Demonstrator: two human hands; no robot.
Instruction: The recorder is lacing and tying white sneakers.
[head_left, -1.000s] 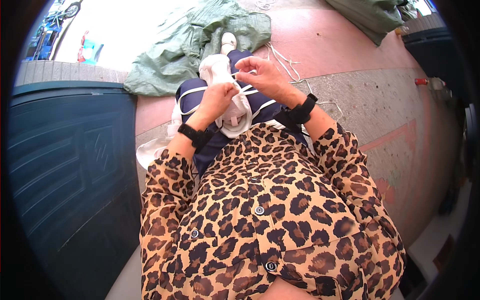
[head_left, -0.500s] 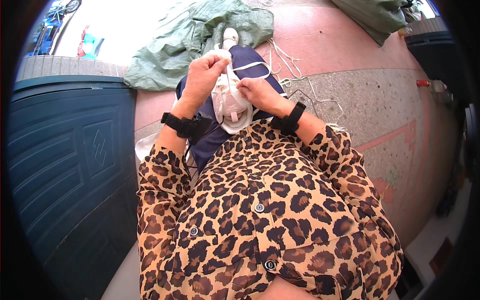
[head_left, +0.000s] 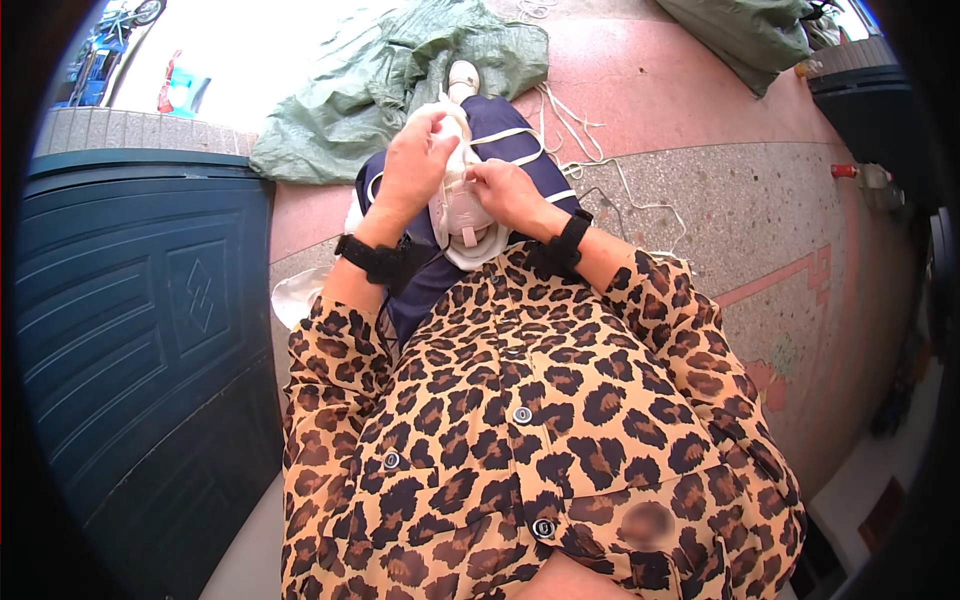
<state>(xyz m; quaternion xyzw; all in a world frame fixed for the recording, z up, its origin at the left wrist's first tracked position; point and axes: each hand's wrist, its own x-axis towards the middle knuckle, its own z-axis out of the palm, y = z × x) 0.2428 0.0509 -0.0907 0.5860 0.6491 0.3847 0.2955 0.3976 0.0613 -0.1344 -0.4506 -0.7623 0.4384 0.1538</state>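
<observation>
A pink and white shoe [head_left: 465, 212] lies on my lap, its heel tab toward my body. White lacing runs over its upper part, partly hidden by my fingers. My left hand [head_left: 412, 168] is at the shoe's far left side, its thumb and index finger apart; the other fingers are hidden. On the near right side my right hand [head_left: 510, 192] has thumb and index finger pinched together on what looks like the white lace, mostly covered by the fingertips. Pale cord [head_left: 515, 132] crosses my dark trousers beside the shoe.
A green tarp [head_left: 330, 120] spreads beyond my foot [head_left: 463, 78]. Loose white cords [head_left: 625, 185] trail over the floor at right. A blue panelled door [head_left: 140, 300] stands at left. Another green sack [head_left: 745, 40] sits at the far right, and a red-capped object [head_left: 845, 171] is nearer.
My left thumb and index finger have parted from their pinch on the white material, and that hand has shifted slightly nearer. My right hand has moved slightly left and stays pinched.
</observation>
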